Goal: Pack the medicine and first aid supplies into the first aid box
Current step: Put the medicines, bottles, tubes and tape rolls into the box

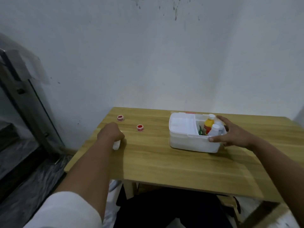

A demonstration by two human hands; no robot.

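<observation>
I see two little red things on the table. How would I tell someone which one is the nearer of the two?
Start at the wooden table and look left of the white box. Two small red-topped rolls lie there: the far roll sits close to the back edge. The near roll lies further right and closer to the person, between the left hand and the box.

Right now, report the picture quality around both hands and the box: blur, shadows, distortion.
Head view: soft throughout, with the left hand smeared over a white item too blurred to identify; right hand on the first aid box, bottle labels unreadable; faint shadows on the table; wide-angle bending at the edges.
</observation>
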